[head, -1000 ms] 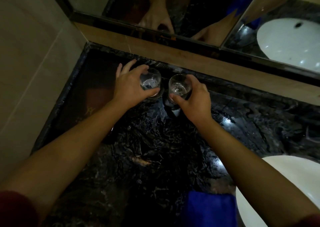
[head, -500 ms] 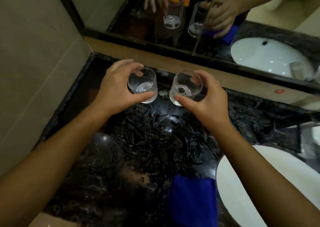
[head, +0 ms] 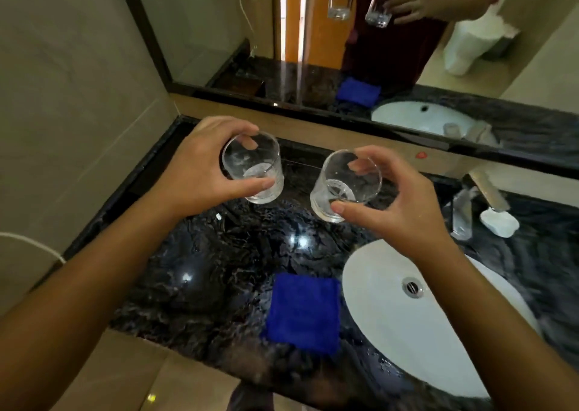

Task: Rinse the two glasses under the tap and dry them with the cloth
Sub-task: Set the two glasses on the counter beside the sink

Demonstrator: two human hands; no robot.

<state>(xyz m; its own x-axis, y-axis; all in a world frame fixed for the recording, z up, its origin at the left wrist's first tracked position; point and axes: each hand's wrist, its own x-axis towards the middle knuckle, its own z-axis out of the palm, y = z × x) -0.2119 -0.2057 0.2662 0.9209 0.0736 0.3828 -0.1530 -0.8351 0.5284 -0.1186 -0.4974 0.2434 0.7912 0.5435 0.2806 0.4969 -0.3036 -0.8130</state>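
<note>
1. Left glass (head: 253,172) is gripped by the left hand (head: 200,172): thumb on the near wall, fingers curled round the far side. It is held clear of the counter (head: 200,272), mouth tipped toward the camera.
2. Right glass (head: 344,185) is pinched by the right hand (head: 398,200): thumb low on the near wall, fingers over the far rim. It is also held in the air, just beside the left glass, not touching.
3. Cloth (head: 304,313) is laid flat on the counter near the front edge, against the basin (head: 407,332) rim. Tap (head: 488,191) is seen at the right, behind the basin, well apart from both glasses.
4. Judged: neither glass is rinsed yet; both must be carried right to the tap.
5. Risks:
   - Glasses could be knocked together in a two-handed carry, given the small gap.
   - The right glass is held by a light pinch only; a slip is likely once it is wet.
   - A rim could be clipped on the spout or stone edge.
   - The cloth could be splashed, being so close to the basin.
6. Unclear:
   - Whether the white patches in the glass bottoms are residue or water cannot be told.
   - The tap handle cannot be made out; a white object (head: 498,222) beside the tap is not identified.
   - The basin's right side is cut off by the forearm and frame.
</note>
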